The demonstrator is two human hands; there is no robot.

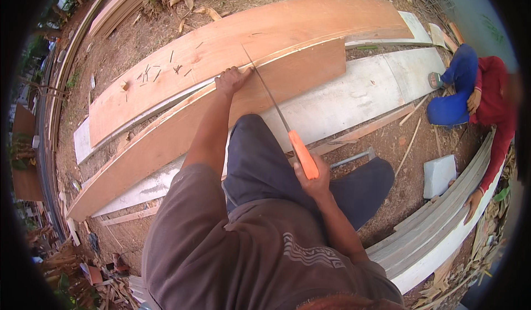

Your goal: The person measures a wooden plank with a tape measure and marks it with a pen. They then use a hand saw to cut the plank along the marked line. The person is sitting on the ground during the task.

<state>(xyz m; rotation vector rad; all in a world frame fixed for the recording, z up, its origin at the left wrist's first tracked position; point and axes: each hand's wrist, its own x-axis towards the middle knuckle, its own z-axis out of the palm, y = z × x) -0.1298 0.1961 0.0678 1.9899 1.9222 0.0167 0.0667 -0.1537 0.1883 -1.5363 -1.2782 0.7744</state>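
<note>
My right hand [313, 178] is wrapped round the orange handle of a handsaw [299, 154]. Its thin blade runs up and to the left, crossing the top edge of a long plywood board [287, 76] that stands on its edge. Just left of the blade, my left hand [233, 81] grips that same top edge, fingers curled over it. Behind the standing board lies a wide flat plywood sheet [221, 40] with several nails and a small wood block [124, 86] on it. My bent knee is close against the standing board.
White-grey planks [354, 91] lie under and in front of the boards. A co-worker in red and blue [489, 88] sits at right, one hand on stacked planks [437, 221]. A white block [440, 175] and a metal square-shaped bar [354, 157] lie near my knee.
</note>
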